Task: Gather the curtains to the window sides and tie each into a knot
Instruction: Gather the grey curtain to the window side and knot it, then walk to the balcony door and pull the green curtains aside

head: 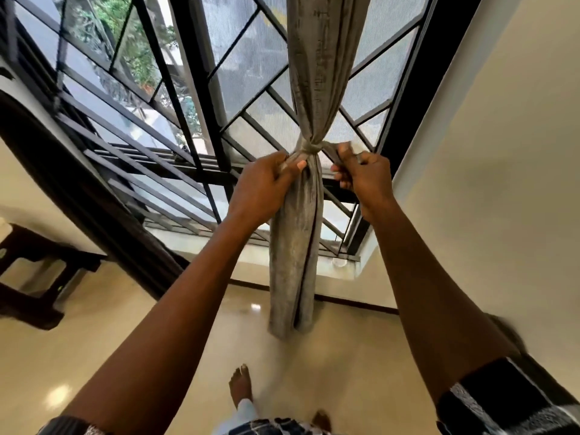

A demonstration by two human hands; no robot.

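The head view shows one grey curtain [317, 89] bunched into a narrow column in front of the right-hand panes of the window [241, 73], near its black frame, with the lower end hanging just above the floor [351, 356]. A band of the cloth is cinched round its waist as a knot [309, 148]. The left hand [260, 186] pinches the end on its side, fingers [292, 167] curled on the fabric. The right hand [365, 177] grips the other end, fingers [343, 181] clamped round it. By the look of it, this curtain is gathered and the knot is formed, with only the tightening left. No second curtain shows, so its state cannot be told
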